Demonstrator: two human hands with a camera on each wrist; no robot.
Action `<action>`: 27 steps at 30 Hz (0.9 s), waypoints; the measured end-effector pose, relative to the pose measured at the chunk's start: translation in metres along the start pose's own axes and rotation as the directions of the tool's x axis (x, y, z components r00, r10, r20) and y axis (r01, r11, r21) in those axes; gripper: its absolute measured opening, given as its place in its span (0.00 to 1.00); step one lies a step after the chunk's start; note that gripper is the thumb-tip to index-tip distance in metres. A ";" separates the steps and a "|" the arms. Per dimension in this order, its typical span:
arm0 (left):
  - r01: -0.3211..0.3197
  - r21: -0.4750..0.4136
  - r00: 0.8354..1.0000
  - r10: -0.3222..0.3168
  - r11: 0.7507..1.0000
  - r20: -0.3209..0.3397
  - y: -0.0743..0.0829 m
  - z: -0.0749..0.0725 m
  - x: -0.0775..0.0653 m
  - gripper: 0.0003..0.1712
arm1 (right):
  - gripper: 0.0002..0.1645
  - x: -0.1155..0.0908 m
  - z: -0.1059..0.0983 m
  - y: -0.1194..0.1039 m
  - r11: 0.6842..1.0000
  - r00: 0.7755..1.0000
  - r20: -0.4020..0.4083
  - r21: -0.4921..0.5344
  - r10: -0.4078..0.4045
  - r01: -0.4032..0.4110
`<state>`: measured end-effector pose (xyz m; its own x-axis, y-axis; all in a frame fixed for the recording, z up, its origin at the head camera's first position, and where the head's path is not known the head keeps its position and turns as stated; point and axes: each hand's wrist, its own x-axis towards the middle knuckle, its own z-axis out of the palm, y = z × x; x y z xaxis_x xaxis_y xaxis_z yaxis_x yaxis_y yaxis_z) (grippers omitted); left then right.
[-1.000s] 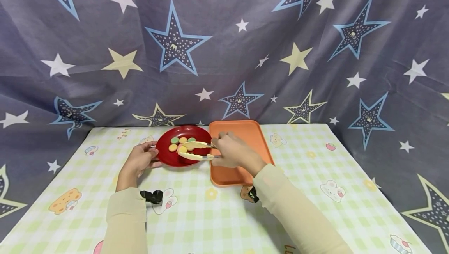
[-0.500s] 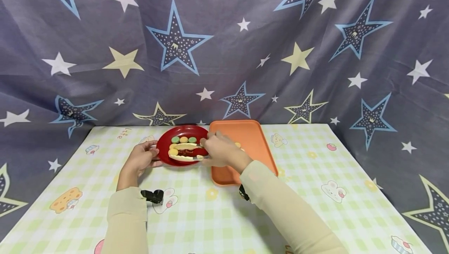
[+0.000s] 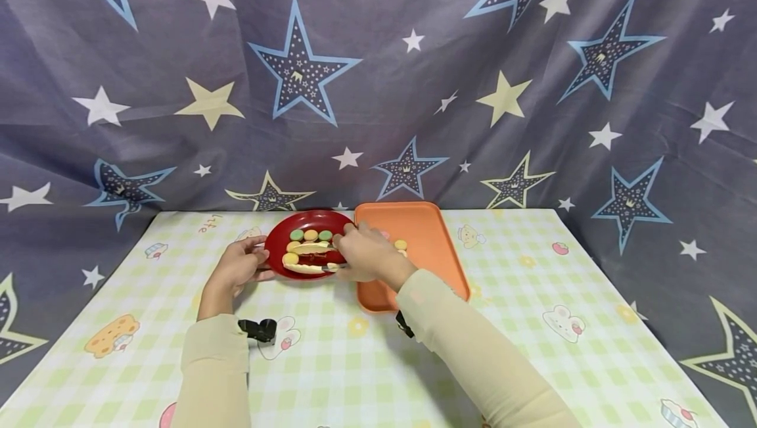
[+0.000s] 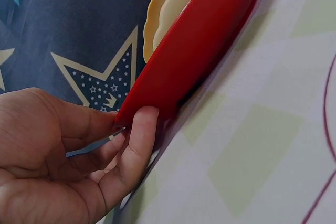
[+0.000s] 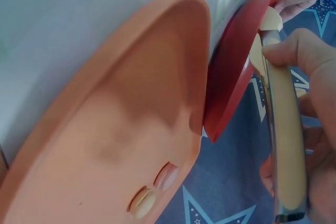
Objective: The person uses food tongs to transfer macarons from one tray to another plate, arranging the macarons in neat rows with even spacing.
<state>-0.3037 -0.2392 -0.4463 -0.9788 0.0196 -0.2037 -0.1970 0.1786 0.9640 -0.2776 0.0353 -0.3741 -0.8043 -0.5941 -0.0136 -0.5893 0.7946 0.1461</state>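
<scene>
On the table's left side, my left hand (image 3: 236,267) pinches the rim of a red plate (image 3: 278,227), thumb on the edge and fingers below, as the left wrist view shows. Several green and yellow macarons (image 3: 311,235) sit on the plate. My right hand (image 3: 367,254) grips a pair of tongs (image 5: 286,135) by the handles. Their cream scalloped tips are spread over the plate, around a yellow macaron (image 3: 290,259) near its left front. Part of the tongs' handles is hidden by the right hand in the head view.
An orange tray (image 3: 414,217) stands right beside the plate. In it lie a pink macaron (image 5: 167,176) and a yellow macaron (image 3: 400,244), partly covered by my right arm in the head view. A star-patterned curtain (image 3: 378,86) rises behind the checked tablecloth (image 3: 331,375).
My right hand and the tongs have moved left over the plate, and the yellow macaron at their tips has shifted left too. Macarons in the tray have come into view. The left hand stays at the rim.
</scene>
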 end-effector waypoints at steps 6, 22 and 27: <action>-0.010 -0.003 1.000 0.010 1.000 0.004 0.000 0.000 -0.001 0.31 | 0.35 0.002 0.003 -0.001 1.000 1.000 -0.010 -0.008 0.013 -0.014; 0.000 0.013 1.000 0.000 1.000 -0.013 0.000 -0.001 0.000 0.31 | 0.27 -0.028 -0.006 0.025 0.993 0.994 -0.104 0.119 0.028 -0.015; -0.002 0.013 1.000 0.002 1.000 -0.011 -0.002 -0.001 0.000 0.31 | 0.25 -0.042 -0.004 0.040 0.989 0.985 -0.169 0.147 0.031 -0.006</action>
<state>-0.3033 -0.2403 -0.4482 -0.9797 0.0093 -0.2002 -0.1948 0.1912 0.9620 -0.2672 0.0918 -0.3640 -0.7979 -0.5816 0.1584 -0.5892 0.8080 -0.0012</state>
